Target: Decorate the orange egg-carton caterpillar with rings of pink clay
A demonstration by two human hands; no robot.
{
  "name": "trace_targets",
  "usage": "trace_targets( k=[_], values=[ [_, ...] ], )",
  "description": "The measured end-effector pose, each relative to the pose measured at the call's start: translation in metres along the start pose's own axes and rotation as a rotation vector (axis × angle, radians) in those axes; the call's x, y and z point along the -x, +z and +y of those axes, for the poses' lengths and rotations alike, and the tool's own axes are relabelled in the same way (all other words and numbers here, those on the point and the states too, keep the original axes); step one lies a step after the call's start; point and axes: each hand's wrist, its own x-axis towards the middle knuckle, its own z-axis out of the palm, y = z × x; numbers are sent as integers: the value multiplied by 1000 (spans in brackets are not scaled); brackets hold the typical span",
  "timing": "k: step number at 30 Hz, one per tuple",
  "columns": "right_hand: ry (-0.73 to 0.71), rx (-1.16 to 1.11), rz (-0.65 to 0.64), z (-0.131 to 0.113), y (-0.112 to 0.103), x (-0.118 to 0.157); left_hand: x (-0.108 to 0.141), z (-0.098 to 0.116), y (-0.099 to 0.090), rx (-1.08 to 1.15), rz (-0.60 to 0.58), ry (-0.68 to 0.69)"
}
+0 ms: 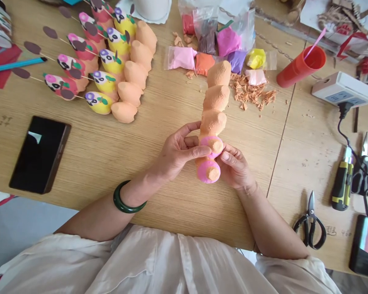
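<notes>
Both of my hands hold a row of joined, peach-coloured rounded shapes (215, 98) with a rough surface. Pink clay (204, 171) rings the knobs on the two shapes nearest me. My left hand (180, 149) grips the row from the left, its thumb lying on the second shape and its fingers behind. On the other side, my right hand (234, 165) pinches the same part between thumb and fingers; some fingertips are hidden behind it. A dark green bangle (121, 198) circles my left wrist.
Finished-looking painted rows (93, 77) and a plain peach row (135, 69) lie at upper left. Bagged coloured clay (180, 58) and peach shavings (248, 90) sit at the back. A phone (39, 155) lies left; a red cup (294, 67), power strip (345, 90), scissors (311, 222) and cutter (342, 183) lie right.
</notes>
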Motion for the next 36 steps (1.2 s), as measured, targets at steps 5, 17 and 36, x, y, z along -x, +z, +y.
trace_targets(
  k=[5,17,36],
  values=[
    [18,-14,17,0,1,-1,-1,-3,-1,59,-23,-26],
    [4,-43,32,0,5,1,-7,3,-9,3,-102,-86],
    [-12,28,-62,-3,2,3,4,9,-3,-170,-109,78]
  ],
)
